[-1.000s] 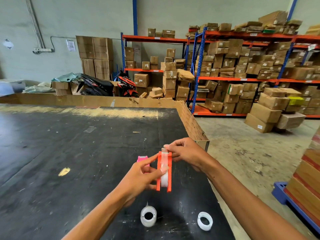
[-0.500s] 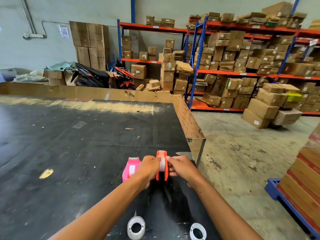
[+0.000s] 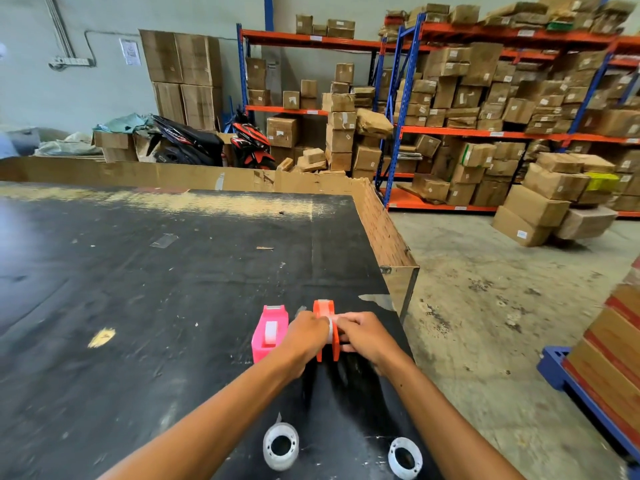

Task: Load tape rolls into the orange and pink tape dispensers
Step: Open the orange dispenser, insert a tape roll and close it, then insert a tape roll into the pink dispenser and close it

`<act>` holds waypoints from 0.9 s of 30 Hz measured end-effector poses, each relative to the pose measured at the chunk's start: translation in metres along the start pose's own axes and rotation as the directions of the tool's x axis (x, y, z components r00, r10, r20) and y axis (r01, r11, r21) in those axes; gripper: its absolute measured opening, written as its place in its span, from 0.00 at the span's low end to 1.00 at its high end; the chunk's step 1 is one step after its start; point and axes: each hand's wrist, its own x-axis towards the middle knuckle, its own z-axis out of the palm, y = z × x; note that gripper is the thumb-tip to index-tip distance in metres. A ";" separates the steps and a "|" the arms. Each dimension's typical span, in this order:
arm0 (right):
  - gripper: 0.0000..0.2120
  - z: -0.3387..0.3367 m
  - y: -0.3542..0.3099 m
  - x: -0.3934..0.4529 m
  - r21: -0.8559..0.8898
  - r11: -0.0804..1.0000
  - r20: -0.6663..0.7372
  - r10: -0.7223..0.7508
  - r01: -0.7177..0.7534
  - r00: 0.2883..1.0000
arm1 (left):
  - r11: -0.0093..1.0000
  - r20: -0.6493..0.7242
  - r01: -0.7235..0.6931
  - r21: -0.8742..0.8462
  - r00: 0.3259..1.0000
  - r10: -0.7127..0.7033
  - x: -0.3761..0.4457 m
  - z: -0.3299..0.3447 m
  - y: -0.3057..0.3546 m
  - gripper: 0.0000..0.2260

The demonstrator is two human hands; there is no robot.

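The orange tape dispenser (image 3: 325, 311) stands on the black table (image 3: 156, 289) near its right edge, with a clear tape roll seated in it. My left hand (image 3: 304, 336) grips its left side and my right hand (image 3: 360, 332) grips its right side, fingers meeting over the roll. The pink tape dispenser (image 3: 269, 332) stands just to the left, touching my left hand, with a strip of tape showing in its slot. A clear tape roll (image 3: 280, 445) and a white empty core (image 3: 404, 457) lie flat near the front edge, between my forearms.
A cardboard rim (image 3: 381, 220) runs along the table's far and right sides. To the right are the concrete floor, a blue pallet (image 3: 568, 375) with stacked goods, and shelves of cardboard boxes (image 3: 485, 98). Two scooters (image 3: 207, 143) stand behind the table.
The orange dispenser, held in the air a second ago, has been lowered onto the table beside the pink one. Both hands stay on it. The camera has tilted forward.
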 end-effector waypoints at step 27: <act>0.13 0.104 -0.078 -0.013 -0.893 0.441 0.044 -0.123 0.094 0.991 | 0.835 0.137 -0.352 0.422 0.936 0.325 0.014 -0.108 -0.066 0.17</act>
